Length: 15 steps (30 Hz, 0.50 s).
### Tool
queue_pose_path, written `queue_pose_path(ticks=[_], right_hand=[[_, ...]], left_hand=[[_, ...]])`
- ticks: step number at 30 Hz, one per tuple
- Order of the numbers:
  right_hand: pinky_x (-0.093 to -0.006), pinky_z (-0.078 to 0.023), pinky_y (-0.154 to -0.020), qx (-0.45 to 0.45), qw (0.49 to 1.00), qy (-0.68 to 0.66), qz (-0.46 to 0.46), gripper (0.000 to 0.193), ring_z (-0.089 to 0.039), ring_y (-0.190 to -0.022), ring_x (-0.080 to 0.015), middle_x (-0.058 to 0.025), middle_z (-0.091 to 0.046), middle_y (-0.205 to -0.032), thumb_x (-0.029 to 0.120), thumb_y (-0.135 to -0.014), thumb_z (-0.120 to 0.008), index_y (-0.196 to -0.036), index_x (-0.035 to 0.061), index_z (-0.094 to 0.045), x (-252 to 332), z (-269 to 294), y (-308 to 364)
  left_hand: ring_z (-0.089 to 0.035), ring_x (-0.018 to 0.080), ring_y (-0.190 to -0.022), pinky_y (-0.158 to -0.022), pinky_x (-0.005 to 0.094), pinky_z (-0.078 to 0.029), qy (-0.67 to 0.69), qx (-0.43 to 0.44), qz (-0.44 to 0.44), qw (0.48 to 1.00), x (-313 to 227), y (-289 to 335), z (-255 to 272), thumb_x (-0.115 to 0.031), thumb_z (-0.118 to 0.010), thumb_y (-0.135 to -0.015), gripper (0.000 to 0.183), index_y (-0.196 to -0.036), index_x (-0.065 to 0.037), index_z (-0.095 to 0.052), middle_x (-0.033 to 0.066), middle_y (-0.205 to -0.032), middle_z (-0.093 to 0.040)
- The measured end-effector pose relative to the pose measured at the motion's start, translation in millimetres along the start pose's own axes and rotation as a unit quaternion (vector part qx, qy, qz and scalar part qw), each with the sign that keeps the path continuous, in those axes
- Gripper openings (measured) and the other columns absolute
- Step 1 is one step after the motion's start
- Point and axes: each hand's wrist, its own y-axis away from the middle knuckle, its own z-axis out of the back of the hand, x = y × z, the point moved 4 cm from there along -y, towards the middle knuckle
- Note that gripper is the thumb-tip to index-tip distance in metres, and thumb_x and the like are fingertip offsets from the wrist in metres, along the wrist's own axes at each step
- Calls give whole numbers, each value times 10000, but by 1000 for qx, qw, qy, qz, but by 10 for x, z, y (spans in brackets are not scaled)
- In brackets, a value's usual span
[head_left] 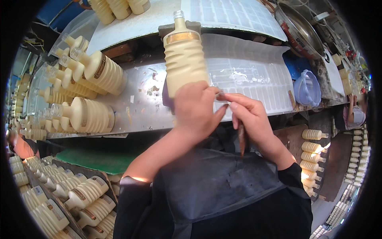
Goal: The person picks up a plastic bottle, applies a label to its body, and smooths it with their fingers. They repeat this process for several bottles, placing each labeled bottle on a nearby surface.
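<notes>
A cream, wavy-ribbed bottle (pixel 185 63) with a gold band and clear neck lies in front of me, its neck pointing away on a grey padded rest (pixel 195 26). My left hand (pixel 195 107), smeared by motion, is at the bottle's near end. Its fingertips meet those of my right hand (pixel 250 115) around a small clear piece (pixel 218 96), too small to make out. Tucked in my right hand is a thin brown stick (pixel 241 139), tapering downward. What it ends in is hidden by the fingers.
Several similar bottles (pixel 93 113) lie on the left of the metal bench (pixel 139 111). Wet translucent label sheets (pixel 250 71) cover the right. Beyond stand a blue plastic basket (pixel 307 89) and a round metal pan (pixel 300 30). Racks of bottles (pixel 87 191) flank me. Another person (pixel 354 113) is far right.
</notes>
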Motion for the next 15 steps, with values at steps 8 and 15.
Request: queue_pose_path(ticks=[8, 15], right_hand=[[-209, -465, -641, -3, 990, 91, 105, 480, -536, -683, -38, -83, -625, -1300, 97, -886, -740, -1346, 11, -634, 121, -196, -270], [-225, -495, -716, 72, 996, 3, -45, 296, -631, -850, -54, -39, -702, -1025, 144, -908, -764, -1144, -19, -692, -99, -413, -492]], left_hand=[[-632, 111, -907, -789, 264, -501, 366, -35, 287, 885, 377, 214, 256, -25, -653, -977, 104, -1059, 0, -711, 22, -954, -682], [-639, 125, -877, -805, 251, -493, 549, -110, 420, 714, 435, 254, 272, -32, -663, -977, 174, -1140, 15, -701, 78, -993, -723]])
